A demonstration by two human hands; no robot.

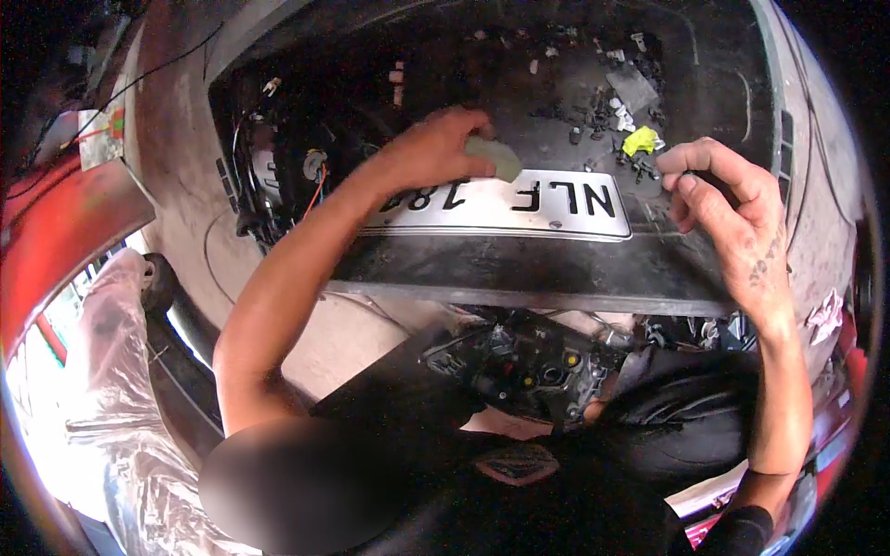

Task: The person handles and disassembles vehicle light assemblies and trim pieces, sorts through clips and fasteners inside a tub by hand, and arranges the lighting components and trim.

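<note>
My left hand (445,153) is closed around a grey-green pad (499,159), which looks like a sponge or folded cloth. It is held over the top edge of a white licence plate (565,206) with black characters. The plate lies upside down to me on a black surface. My right hand (732,199) is off the plate's right end, thumb and fingers pinched on a small black piece (686,174). The piece is too small to name. Just left of these fingers lie a bright yellow piece (640,141) and several small black parts (642,167).
Small white clips (621,113) and dark bits are scattered across the black tray-like surface (519,278). A black part with wires (269,167) stands at the left. Below the near edge is a black assembly (538,371). Clear plastic sheeting (116,371) covers something at far left.
</note>
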